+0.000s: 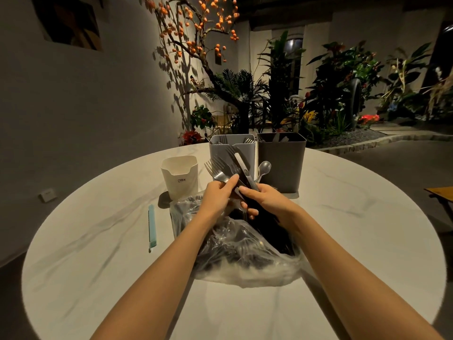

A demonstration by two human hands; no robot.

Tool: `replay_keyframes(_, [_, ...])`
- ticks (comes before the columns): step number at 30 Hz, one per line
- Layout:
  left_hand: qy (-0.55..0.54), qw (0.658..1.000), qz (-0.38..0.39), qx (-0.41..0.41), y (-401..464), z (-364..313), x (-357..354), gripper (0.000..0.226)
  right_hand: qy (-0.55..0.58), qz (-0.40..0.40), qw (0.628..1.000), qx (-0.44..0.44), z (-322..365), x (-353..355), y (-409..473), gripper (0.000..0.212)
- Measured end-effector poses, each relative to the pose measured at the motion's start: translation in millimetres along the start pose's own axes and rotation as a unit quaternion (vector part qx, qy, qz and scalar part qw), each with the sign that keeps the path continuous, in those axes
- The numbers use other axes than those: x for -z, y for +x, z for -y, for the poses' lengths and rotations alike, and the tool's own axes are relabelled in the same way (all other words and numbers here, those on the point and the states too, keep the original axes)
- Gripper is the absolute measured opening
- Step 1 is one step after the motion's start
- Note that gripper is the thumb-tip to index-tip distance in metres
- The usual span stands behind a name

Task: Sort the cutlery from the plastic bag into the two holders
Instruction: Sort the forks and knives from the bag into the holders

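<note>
1. Table (98, 278): round, smooth pale top with faint grey marble veining. Two bare forearms reach in from the near edge.
2. Bag (245, 261): clear crinkled plastic, slumped at mid-table between the forearms, mouth facing the far side. Dark cutlery shows through the film; single pieces cannot be told apart inside.
3. Clip (152, 228): long, thin, pale teal strip, lying flat left of the bag, well apart from it.
4. Left hand (218, 195): above the bag's mouth, fingers curled round the handles of metal forks (215, 168), thumb laid along them. Tines fan up and away, dull silver.
5. Right hand (264, 200): just beside the left, fingers wrapped round a dark bundle of handles. A knife (241, 168) with a flat pale blade and a spoon (264, 166) with a rounded shiny bowl stick up from this bundle. Exact count in either grip cannot be told.
6. Cup (180, 177): small, white, rounded-square, smooth plastic, notched front rim, small dark lettering. Stands left of the hands, touching the bag's far corner.
7. Light holder (245, 148): grey, boxy, matte, behind the hands; fork tines show above its rim.
8. Dark holder (282, 163): charcoal, same boxy shape, just right of the light one; pale cutlery tips show inside.
9. Beyond the table: pale wall, branch with orange fruit, dense green plants.
</note>
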State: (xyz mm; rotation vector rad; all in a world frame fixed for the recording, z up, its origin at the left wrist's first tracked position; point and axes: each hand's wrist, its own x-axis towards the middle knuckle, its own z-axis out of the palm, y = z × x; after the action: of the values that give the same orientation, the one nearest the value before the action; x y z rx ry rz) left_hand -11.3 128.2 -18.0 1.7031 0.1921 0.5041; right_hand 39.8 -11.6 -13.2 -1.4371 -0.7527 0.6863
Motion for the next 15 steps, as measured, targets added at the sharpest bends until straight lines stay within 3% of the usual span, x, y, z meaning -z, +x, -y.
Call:
replay_keyframes(9, [-0.116, 0.993, 0.011, 0.015, -4.0, -0.1, 10.9, 0.011, 0.027, -0.006, 1.000, -0.009, 1.9, -1.3, -8.3, 0.021])
replay_keyframes(15, [-0.141, 0.989, 0.035, 0.025, -5.7, -3.7, 12.4, 0.007, 0.050, 0.027, 0.998, -0.041, 4.9, 1.7, -12.7, 0.023])
